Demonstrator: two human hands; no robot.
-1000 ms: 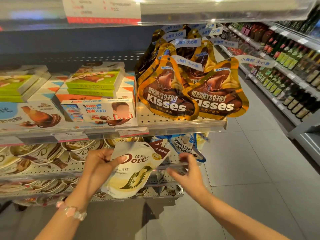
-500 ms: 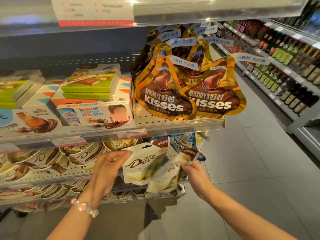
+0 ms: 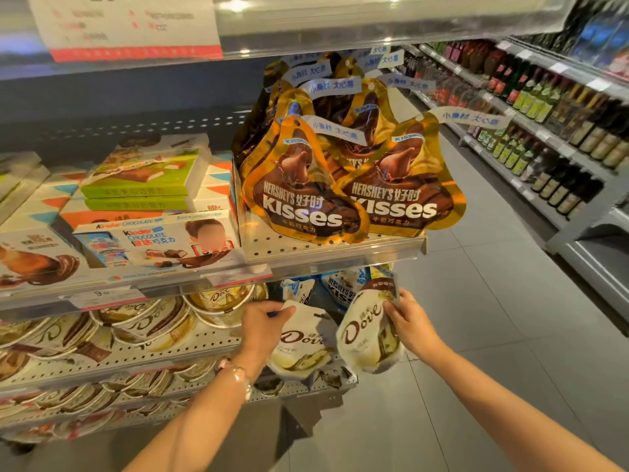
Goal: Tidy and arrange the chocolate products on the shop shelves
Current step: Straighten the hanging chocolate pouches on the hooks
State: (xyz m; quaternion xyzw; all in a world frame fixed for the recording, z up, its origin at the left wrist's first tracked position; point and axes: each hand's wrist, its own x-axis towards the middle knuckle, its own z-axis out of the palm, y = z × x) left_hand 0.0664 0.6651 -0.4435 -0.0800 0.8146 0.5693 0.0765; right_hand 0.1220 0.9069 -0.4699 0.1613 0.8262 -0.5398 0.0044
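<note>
Two white Dove chocolate pouches are at the right end of the lower shelf (image 3: 190, 352). My left hand (image 3: 260, 323) grips the top left corner of the left Dove pouch (image 3: 301, 345). My right hand (image 3: 410, 323) pinches the upper right edge of the right Dove pouch (image 3: 364, 335), which is tilted and held just off the shelf end. Behind them stand blue-and-white Hershey's Kisses bags (image 3: 340, 289). Gold Hershey's Kisses bags (image 3: 306, 192) fill the right end of the shelf above.
Kinder chocolate boxes (image 3: 153, 240) and green boxes (image 3: 139, 172) sit left of the gold bags. Round Dove tubs (image 3: 143, 321) line the lower shelves. A price card (image 3: 126, 25) hangs on the top shelf. Bottle racks (image 3: 544, 124) flank the tiled aisle (image 3: 493, 335) to the right.
One second ago my left hand held a single Dove pouch and my right hand was bare. Now each hand holds one pouch, and both have risen toward the lower shelf's right end.
</note>
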